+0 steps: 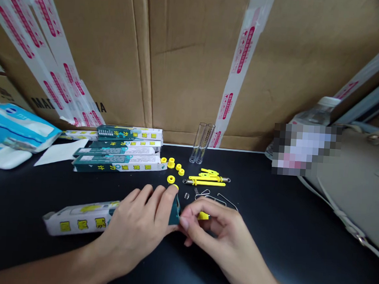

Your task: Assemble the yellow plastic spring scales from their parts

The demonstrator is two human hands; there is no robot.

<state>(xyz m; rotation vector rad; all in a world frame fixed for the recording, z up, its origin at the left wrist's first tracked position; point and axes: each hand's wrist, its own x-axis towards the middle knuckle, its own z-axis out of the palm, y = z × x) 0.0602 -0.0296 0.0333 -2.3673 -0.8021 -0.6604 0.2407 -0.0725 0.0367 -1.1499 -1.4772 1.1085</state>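
Note:
My left hand wraps over the right end of a long white and teal carton lying on the black table. At the carton's dark end flap my right hand pinches with thumb and forefinger, and a small yellow piece shows between its fingers. Just beyond the hands lie several yellow rings, yellow rods with metal ends, small springs and wire hooks.
Three more teal and white cartons are stacked at the back left beside a white sheet. Two clear tubes lean on the taped cardboard wall. Blue and white packets lie far left; a beige bag sits right.

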